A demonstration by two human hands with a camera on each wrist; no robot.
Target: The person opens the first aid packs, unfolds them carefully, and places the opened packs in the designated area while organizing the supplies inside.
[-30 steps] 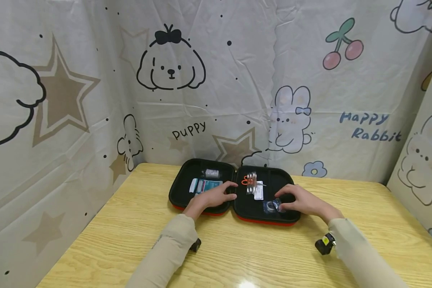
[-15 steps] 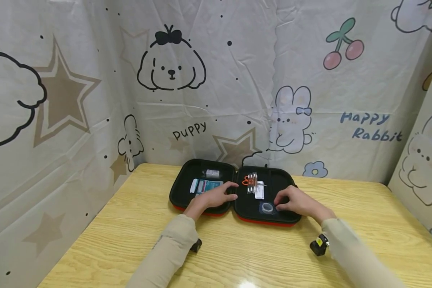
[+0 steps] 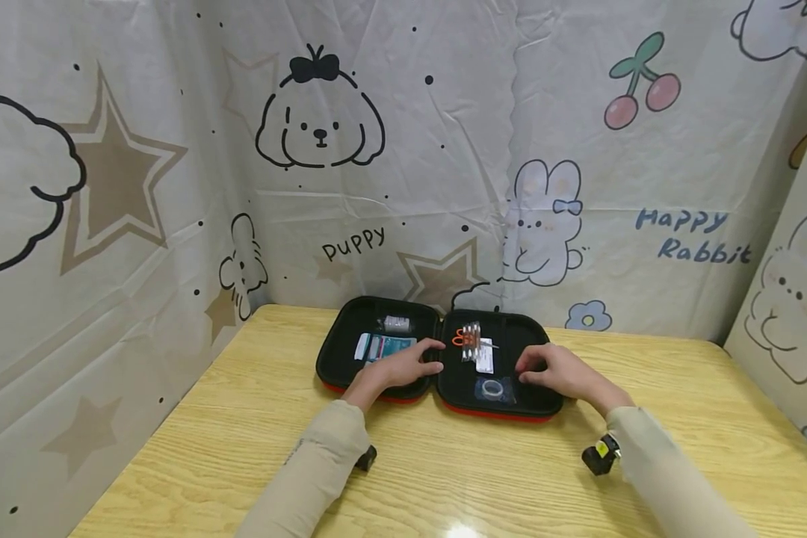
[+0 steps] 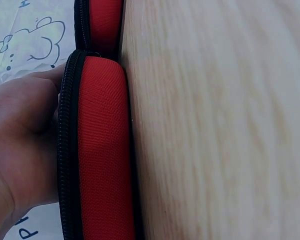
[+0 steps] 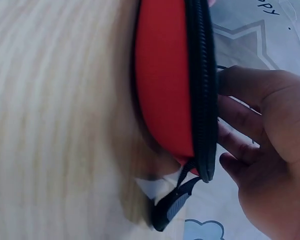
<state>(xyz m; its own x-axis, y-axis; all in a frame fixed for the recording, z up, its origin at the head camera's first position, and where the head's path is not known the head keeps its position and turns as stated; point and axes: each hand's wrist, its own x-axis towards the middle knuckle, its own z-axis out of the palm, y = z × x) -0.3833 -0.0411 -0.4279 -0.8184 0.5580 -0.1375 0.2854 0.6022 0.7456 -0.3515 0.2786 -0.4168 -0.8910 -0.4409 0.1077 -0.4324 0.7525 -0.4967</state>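
A red zippered case (image 3: 453,388) with black lining lies unfolded on the table. In its right half sits a clear packet with a white ring-shaped roll (image 3: 492,389). My right hand (image 3: 557,371) hovers just right of that packet, fingers loosely bent and holding nothing; in the right wrist view its fingers (image 5: 240,112) reach behind the zipper edge. Spread at the hinge is my left hand (image 3: 406,365), thumb and fingers apart with nothing between them. It partly covers a teal packet (image 3: 397,345) in the left half. The left wrist view shows this hand behind the case wall (image 4: 105,145).
Orange-handled scissors (image 3: 458,338), a packet of cotton swabs (image 3: 471,342) and a white packet (image 3: 485,356) lie in the right half. A small wrapped white roll (image 3: 397,323) is at the upper left. A printed cloth (image 3: 390,149) hangs behind the wooden table (image 3: 444,478).
The ring packet has shifted left and now lies flat, fully in sight. My right hand has let go of it and drawn back slightly right. The left hand has kept its place.
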